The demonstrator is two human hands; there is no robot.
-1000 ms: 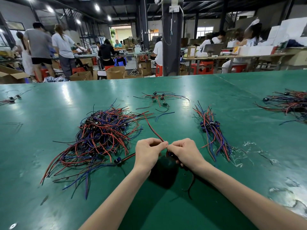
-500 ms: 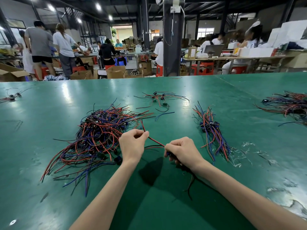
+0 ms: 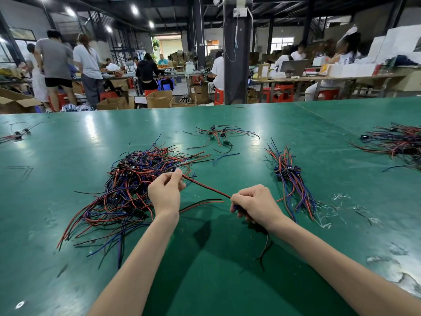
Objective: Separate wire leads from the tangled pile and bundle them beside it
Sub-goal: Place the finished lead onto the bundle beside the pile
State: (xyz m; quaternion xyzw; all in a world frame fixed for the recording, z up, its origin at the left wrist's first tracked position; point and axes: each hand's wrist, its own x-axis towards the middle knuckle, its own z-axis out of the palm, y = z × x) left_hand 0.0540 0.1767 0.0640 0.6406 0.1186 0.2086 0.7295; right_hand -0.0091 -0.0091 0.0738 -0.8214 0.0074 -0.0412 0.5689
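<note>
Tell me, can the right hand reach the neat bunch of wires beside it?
Probably yes: the neat bunch lies close beside the right hand, with only bare table between. That hand grips a wire lead, though.

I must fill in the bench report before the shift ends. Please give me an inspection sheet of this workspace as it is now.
surface: green table, scuffed at the right.
job's things: tangled pile; bundle to its right, apart; one lead stretched between the hands.
clutter: small wire group at far centre; another heap at the right edge; clear scraps.
hands: left hand pinches the lead's far end; right hand grips its near end.
cables: nothing seen on the table besides the leads.
surroundings: people at other tables; cardboard boxes; red stools; dark pillar.
</note>
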